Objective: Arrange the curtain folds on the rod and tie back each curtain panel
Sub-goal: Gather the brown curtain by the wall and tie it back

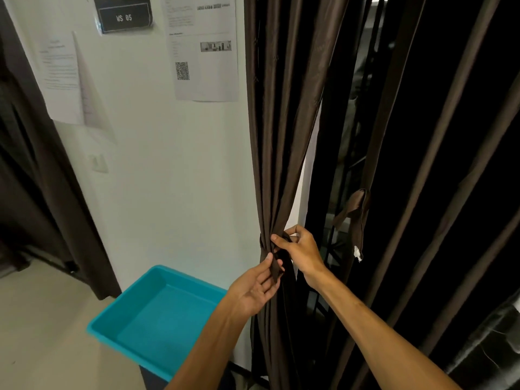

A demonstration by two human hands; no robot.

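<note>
1. Standing at the far left, a teal plastic tub (pixel 157 311) is set against the wall.
2. By the thumb and fingers of the left hand (pixel 257 285), the loose end of the tie-back strap (pixel 277 267) is pinched.
3. The brown curtain panel (pixel 278 136), cinched there, is judged soft, light and slippery; its gathered waist is best gripped.
4. The strap's loop is held by the right hand (pixel 302 254), its fingers curled.

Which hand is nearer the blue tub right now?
Left. The left hand pinches the tieback just right of the blue tub; the right hand grips the same tieback higher up, on the far side of the curtain.
</note>
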